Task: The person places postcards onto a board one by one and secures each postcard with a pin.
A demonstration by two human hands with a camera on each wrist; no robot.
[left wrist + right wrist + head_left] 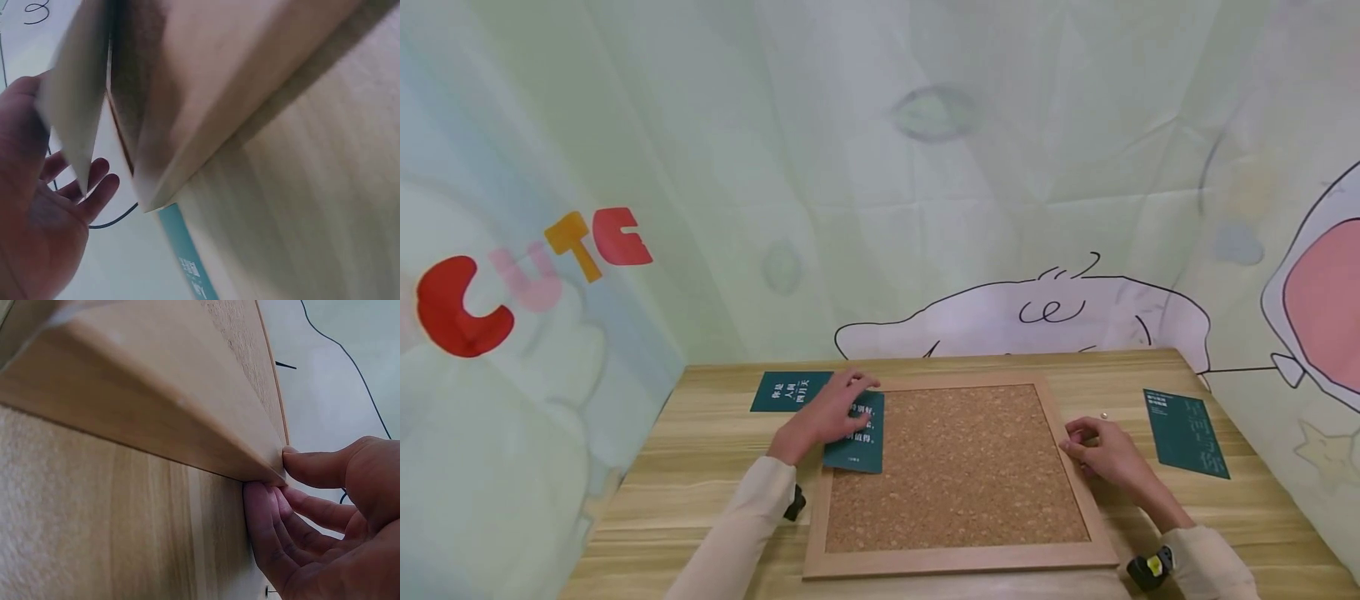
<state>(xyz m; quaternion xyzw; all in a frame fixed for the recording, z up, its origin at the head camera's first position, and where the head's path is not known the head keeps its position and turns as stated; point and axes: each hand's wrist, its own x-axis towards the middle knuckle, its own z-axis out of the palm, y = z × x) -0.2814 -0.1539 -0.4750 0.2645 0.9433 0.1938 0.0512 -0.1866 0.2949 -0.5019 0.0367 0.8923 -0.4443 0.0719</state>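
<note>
A wood-framed corkboard (962, 558) lies on the table. Over its upper left side my left hand (827, 414) pinches a dark green card (854, 457) printed with white characters. The left wrist view shows the card's pale back (78, 94) tilted up from the frame, thumb on one side and fingers on the other. At the board's right edge, my right hand (1105, 454) grips the frame. In the right wrist view its thumb (315, 467) presses on the frame's top while the other fingers sit against the outer side.
Another green card (790, 392) lies at the table's back left, partly behind the left hand. A third green card (1183, 433) lies to the right. A small pin-like object (1103, 415) is near the right hand. A printed curtain (925, 208) hangs behind the table.
</note>
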